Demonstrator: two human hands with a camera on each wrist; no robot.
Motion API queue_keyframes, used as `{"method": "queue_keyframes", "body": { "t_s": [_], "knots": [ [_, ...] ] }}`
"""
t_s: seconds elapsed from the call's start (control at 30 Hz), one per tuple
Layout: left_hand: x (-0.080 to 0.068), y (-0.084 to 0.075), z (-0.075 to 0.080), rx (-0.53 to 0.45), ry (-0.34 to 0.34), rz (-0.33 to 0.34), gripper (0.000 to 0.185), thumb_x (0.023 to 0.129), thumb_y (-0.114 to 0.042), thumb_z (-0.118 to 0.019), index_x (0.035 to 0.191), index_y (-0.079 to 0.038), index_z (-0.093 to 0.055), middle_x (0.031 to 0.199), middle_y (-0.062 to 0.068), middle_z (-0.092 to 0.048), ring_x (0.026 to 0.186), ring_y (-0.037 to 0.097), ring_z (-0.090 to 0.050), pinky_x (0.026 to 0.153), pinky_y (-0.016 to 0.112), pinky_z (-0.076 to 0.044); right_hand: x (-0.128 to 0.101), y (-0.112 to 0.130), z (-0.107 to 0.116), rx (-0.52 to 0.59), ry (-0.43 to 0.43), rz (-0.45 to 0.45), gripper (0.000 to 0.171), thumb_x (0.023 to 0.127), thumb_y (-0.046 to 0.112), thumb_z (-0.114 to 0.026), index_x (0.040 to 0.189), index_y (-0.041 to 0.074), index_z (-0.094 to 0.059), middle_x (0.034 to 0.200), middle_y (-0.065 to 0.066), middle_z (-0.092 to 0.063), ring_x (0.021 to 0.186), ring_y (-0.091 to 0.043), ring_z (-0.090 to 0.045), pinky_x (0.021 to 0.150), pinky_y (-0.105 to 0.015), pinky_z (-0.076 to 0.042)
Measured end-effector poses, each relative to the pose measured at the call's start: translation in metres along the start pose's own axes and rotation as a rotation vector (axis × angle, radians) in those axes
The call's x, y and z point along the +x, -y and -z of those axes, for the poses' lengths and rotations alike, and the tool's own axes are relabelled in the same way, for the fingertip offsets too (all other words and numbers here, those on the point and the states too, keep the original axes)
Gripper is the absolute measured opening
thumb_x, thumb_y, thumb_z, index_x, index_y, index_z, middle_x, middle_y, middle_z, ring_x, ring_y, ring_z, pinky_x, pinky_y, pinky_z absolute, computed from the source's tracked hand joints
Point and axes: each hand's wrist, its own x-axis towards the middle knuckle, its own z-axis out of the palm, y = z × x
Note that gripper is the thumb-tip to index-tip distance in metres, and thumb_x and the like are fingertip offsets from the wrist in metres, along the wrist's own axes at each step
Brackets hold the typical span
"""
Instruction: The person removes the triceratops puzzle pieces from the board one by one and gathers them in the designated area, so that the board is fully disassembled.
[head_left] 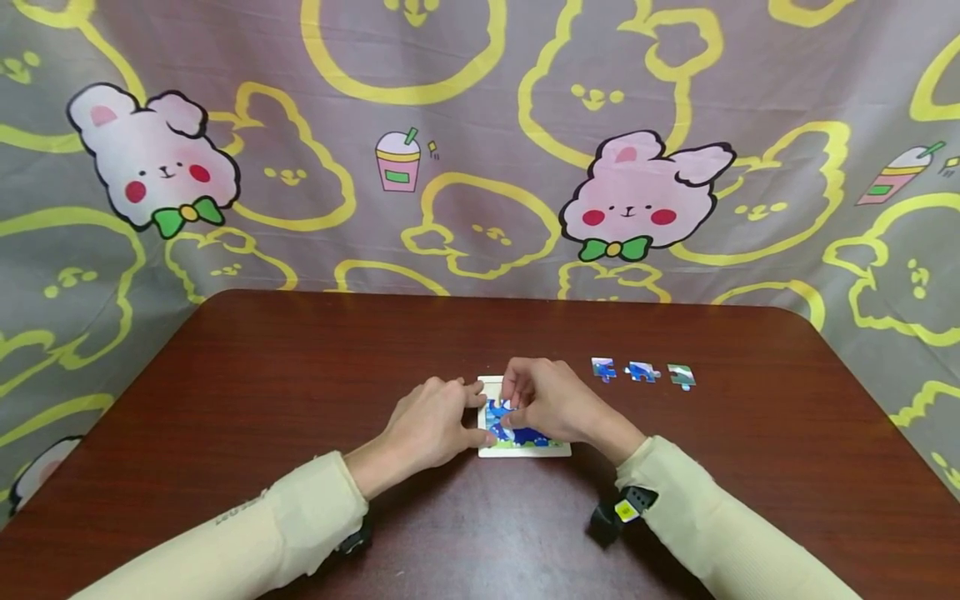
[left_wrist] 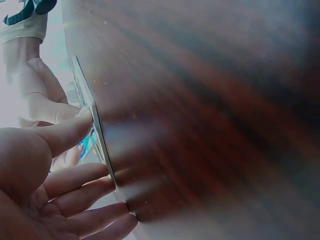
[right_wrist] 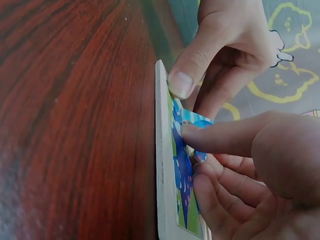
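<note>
A small white puzzle tray (head_left: 525,452) with a blue and green picture lies on the brown table (head_left: 300,375). My left hand (head_left: 431,421) holds its left edge, thumb on the rim and fingers curled beside it. In the left wrist view the thumb (left_wrist: 75,131) lies on the tray's thin edge (left_wrist: 100,135). My right hand (head_left: 547,400) is curled over the picture. In the right wrist view my right hand (right_wrist: 260,150) pinches a blue puzzle piece (right_wrist: 199,121) against the tray (right_wrist: 161,150), next to my left hand's thumb (right_wrist: 182,82).
Three loose puzzle pieces lie in a row to the right of the tray: a blue and white one (head_left: 603,368), another blue one (head_left: 641,372) and a green and white one (head_left: 681,376). A rabbit-print cloth (head_left: 480,150) hangs behind the table.
</note>
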Motion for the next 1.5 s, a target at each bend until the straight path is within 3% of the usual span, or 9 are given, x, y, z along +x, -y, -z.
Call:
{"method": "queue_keyframes", "body": {
  "t_s": [0.2, 0.37, 0.6, 0.73, 0.9, 1.07, 1.5],
  "knots": [
    [0.001, 0.0, 0.001, -0.002, 0.004, -0.002, 0.056, 0.076, -0.044, -0.083, 0.123, -0.015, -0.071, 0.134, 0.007, -0.063, 0.047, 0.005, -0.028, 0.039, 0.024, -0.028, 0.001, 0.0, 0.002, -0.006, 0.025, 0.036, 0.029, 0.075, 0.019, -0.086, 0.085, 0.02, -0.059, 0.073, 0.005, -0.061, 0.066, -0.012, -0.058, 0.063, -0.031, -0.047],
    [0.002, -0.002, 0.001, 0.011, 0.004, -0.011, 0.056, 0.076, -0.043, -0.083, 0.124, -0.016, -0.071, 0.133, 0.008, -0.063, 0.049, 0.006, -0.034, 0.041, 0.024, -0.032, -0.001, 0.0, 0.003, -0.024, 0.042, 0.029, 0.026, 0.078, 0.018, -0.084, 0.085, 0.022, -0.059, 0.071, 0.005, -0.06, 0.065, -0.012, -0.056, 0.062, -0.031, -0.046],
    [0.001, -0.001, 0.001, 0.009, 0.002, 0.0, 0.056, 0.076, -0.044, -0.083, 0.123, -0.015, -0.071, 0.133, 0.009, -0.064, 0.049, 0.006, -0.027, 0.04, 0.024, -0.025, -0.002, -0.001, 0.004, 0.015, 0.057, 0.03, 0.02, 0.083, 0.017, -0.079, 0.082, 0.021, -0.06, 0.073, 0.005, -0.062, 0.067, -0.013, -0.056, 0.063, -0.032, -0.046],
    [0.001, -0.001, 0.0, 0.005, 0.004, 0.0, 0.058, 0.076, -0.044, -0.084, 0.124, -0.014, -0.07, 0.132, 0.01, -0.063, 0.048, 0.006, -0.025, 0.04, 0.024, -0.024, -0.001, -0.003, 0.003, 0.023, 0.05, 0.033, 0.02, 0.083, 0.017, -0.079, 0.082, 0.019, -0.06, 0.073, 0.005, -0.063, 0.066, -0.012, -0.056, 0.062, -0.031, -0.046],
    [0.002, -0.001, 0.001, 0.013, 0.002, 0.003, 0.057, 0.075, -0.045, -0.084, 0.123, -0.016, -0.071, 0.132, 0.006, -0.064, 0.051, 0.007, -0.032, 0.04, 0.025, -0.03, 0.0, -0.004, 0.002, 0.008, 0.014, 0.047, 0.025, 0.08, 0.017, -0.082, 0.087, 0.018, -0.059, 0.075, 0.006, -0.063, 0.067, -0.011, -0.057, 0.063, -0.03, -0.048],
    [0.002, -0.001, 0.002, 0.002, 0.005, 0.007, 0.057, 0.075, -0.044, -0.084, 0.122, -0.016, -0.071, 0.132, 0.005, -0.064, 0.051, 0.006, -0.03, 0.04, 0.025, -0.03, 0.0, -0.006, 0.002, 0.013, -0.019, 0.059, 0.033, 0.079, 0.018, -0.084, 0.095, 0.023, -0.056, 0.076, 0.009, -0.065, 0.071, -0.009, -0.06, 0.067, -0.03, -0.049],
    [0.002, 0.0, 0.001, 0.008, -0.004, -0.004, 0.054, 0.074, -0.045, -0.084, 0.12, -0.017, -0.073, 0.13, 0.009, -0.065, 0.052, 0.005, -0.034, 0.041, 0.025, -0.032, 0.001, -0.01, 0.003, 0.057, -0.048, 0.073, 0.017, 0.086, 0.019, -0.077, 0.098, 0.027, -0.071, 0.077, 0.009, -0.068, 0.07, -0.009, -0.063, 0.066, -0.031, -0.051]
  ]
}}
